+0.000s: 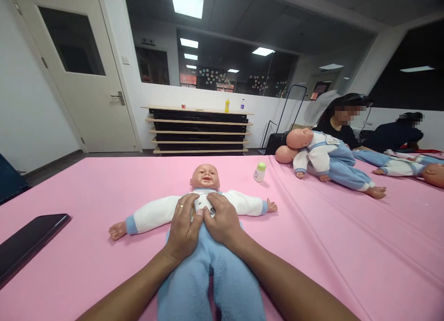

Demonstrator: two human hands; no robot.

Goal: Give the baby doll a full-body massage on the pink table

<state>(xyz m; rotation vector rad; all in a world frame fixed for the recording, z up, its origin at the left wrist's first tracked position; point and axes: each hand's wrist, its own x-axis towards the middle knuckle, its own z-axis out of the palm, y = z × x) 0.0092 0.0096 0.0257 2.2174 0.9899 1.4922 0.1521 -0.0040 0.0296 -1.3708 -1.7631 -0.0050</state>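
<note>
And here the doll (pixel 210 251) is laid on its back on the pink-covered table (pixel 111 182), head toward the far edge, legs stretched toward the near side, arms spread wide, apparently so that its chest can be reached from both sides. Left hand (pixel 183 226) and right hand (pixel 224 219) are set flat side by side on that white chest, fingers pointed headward, thumbs brought almost together; nothing is gripped, and how hard the cloth is pressed cannot be told. By this even placing, the body seems to be centred. Near the far edge, a green-lidded bottle (pixel 260 172) is stood upright. Toward the left edge a dark flat device (pixel 31 242) is laid, seemingly clear of the forearms. By the far edge, rightward, two piled dolls (pixel 333 159) are set well apart.
</note>
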